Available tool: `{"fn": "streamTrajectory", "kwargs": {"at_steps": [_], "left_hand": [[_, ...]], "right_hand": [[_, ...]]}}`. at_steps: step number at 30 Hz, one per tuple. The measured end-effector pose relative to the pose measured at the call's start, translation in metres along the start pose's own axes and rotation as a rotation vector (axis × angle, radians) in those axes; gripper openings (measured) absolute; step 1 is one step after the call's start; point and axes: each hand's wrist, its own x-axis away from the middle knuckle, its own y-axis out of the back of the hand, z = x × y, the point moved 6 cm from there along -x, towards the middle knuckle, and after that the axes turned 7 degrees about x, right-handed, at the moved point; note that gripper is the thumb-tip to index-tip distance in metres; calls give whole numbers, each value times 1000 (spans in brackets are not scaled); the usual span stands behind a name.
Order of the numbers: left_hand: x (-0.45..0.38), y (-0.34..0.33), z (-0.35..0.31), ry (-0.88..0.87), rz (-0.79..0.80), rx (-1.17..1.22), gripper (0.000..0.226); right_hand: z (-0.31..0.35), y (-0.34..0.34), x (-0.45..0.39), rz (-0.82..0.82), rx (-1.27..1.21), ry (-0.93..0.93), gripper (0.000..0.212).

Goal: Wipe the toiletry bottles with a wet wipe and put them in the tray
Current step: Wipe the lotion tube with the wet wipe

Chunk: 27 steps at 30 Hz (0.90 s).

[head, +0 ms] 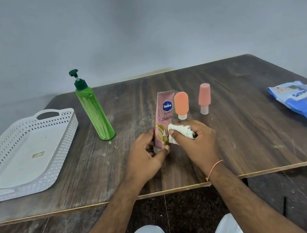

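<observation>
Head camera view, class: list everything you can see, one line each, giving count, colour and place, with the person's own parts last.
Table: one, dark brown wood, centre.
Tray: one, white lattice, left edge.
Pump bottle: one, green, standing beside tray.
Vaseline tube: one, pink, centre, cap down.
Squeeze bottles: two, orange, standing cap down behind tube.
Wipes pack: one, blue, far right.
Wet wipe: one, white, crumpled against tube.
Left hand: grip on tube's lower end.
Right hand: grip on wipe.
</observation>
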Motion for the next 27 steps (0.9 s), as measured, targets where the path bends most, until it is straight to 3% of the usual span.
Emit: {"fn": "streamTrajectory", "kwargs": {"at_steps": [6,9,12,16,19,22,27], "left_hand": [[-1,-3,5,45,78,22,29],[-2,-5,3,47,92,34,37],[0,-5,1,45,102,50,39],[0,-5,3,37,99,47,36],[0,-6,2,20,89,32,41],[0,-4,2,15,66,14,38],[0,-4,1,9,65,15,40]], "right_hand": [[13,0,2,7,-55,65,19],[11,4,1,-63,-58,34,21],[5,2,1,-25,-34,21,11],[12,1,2,-29,-5,96,13],[7,5,1,-85,-41,27,12],[-1,4,1,-40,-20,-38,14],[12,3,2,-41,-41,56,15]]}}
